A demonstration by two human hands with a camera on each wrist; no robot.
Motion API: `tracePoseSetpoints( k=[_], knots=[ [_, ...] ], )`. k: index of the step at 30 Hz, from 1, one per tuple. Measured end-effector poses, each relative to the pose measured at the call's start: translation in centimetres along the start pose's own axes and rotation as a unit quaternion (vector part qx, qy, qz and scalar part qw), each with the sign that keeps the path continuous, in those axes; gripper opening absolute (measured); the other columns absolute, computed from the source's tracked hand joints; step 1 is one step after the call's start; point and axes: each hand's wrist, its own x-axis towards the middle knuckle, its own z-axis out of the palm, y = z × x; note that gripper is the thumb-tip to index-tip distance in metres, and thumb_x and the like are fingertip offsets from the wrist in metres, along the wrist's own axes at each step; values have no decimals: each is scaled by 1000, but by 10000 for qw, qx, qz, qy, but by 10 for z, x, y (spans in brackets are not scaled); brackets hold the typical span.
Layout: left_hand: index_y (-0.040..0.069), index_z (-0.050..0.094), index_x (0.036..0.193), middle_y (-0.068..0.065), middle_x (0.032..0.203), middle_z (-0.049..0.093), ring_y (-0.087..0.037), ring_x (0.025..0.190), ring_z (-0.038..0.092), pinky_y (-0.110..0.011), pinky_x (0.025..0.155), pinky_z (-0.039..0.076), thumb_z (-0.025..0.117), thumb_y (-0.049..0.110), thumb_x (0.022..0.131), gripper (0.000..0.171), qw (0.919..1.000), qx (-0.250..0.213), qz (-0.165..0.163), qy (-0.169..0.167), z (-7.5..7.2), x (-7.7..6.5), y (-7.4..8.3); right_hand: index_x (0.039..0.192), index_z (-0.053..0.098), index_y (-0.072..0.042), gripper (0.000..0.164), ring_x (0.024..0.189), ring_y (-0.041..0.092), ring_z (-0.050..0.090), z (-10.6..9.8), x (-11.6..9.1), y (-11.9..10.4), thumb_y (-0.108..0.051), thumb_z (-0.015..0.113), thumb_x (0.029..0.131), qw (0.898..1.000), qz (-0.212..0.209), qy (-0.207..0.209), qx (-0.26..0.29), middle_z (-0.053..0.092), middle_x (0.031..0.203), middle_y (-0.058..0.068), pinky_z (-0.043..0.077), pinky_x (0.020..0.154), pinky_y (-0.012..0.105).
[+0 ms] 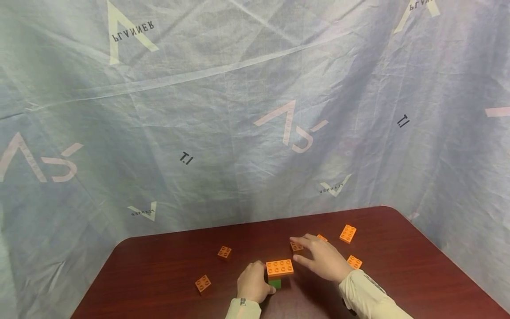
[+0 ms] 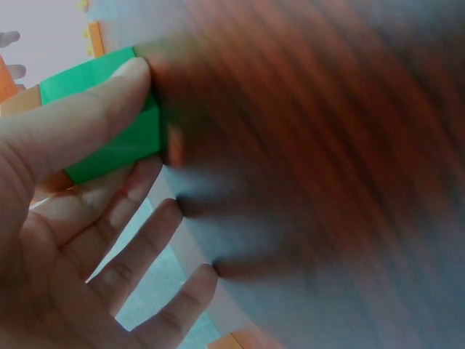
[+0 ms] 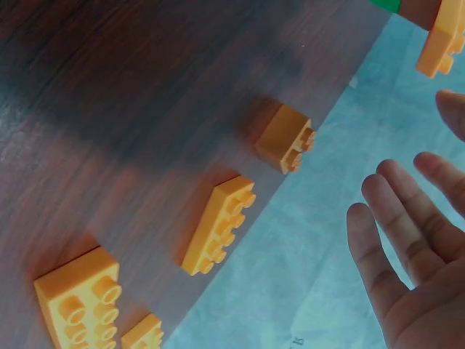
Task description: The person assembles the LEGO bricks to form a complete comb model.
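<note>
My left hand (image 1: 253, 283) pinches a stack of building bricks low down, thumb and index finger on opposite sides of its green brick (image 2: 73, 83). The other left fingers are spread close over the tabletop. An orange eight-stud brick (image 1: 280, 267) tops the stack, overhanging the green one, with a darker orange brick (image 2: 22, 101) between them. To the right of the stack, my right hand (image 1: 322, 262) hovers with fingers extended and holds nothing. Its fingertips overlap a small dark orange brick (image 1: 296, 247) in the head view; the right wrist view shows that brick apart from the fingers.
Two small orange bricks, one nearer (image 1: 202, 283) and one farther (image 1: 225, 252), lie left of the stack. On the right lie a long orange brick (image 1: 348, 233), a brick (image 1: 354, 262) beside my wrist and one partly hidden (image 1: 322, 238). A printed cloth (image 1: 239, 177) hangs behind the table.
</note>
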Motion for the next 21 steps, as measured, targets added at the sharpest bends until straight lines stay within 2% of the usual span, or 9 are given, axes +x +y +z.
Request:
tracePoseSetpoints(
  k=[4, 10, 15, 21],
  knots=[
    [-2, 70, 100, -11, 89, 66, -31, 86, 65, -55, 78, 54, 99, 17, 61, 52, 10000, -18, -12, -36, -1, 0, 0, 135, 65, -8, 46, 108, 34, 66, 2, 0, 3, -22, 76, 93, 9995, 244, 163, -93, 67, 121, 11, 53, 90, 55],
    [0, 70, 100, -10, 88, 65, -30, 84, 64, -54, 77, 55, 99, 18, 62, 51, 10000, 7, -17, -74, -2, -1, 1, 135, 66, -8, 48, 98, 29, 67, 6, 3, 8, -18, 79, 89, 9978, 624, 211, 34, 68, 118, 12, 55, 84, 52],
    [0, 70, 99, -8, 87, 65, -29, 82, 64, -52, 76, 55, 99, 19, 62, 51, 10000, 25, 15, -27, -1, -1, 0, 132, 67, -8, 49, 98, 31, 68, 9, 7, 11, -16, 82, 86, 9972, 728, 192, 38, 67, 120, 15, 56, 84, 52],
    [0, 69, 98, -8, 85, 64, -28, 81, 63, -52, 76, 55, 100, 17, 61, 51, 10000, -29, 15, 14, -1, -1, 0, 132, 67, -7, 50, 117, 43, 61, 12, 13, 14, -15, 84, 85, 9970, 766, 115, -42, 66, 125, 20, 52, 92, 57]
  ],
)
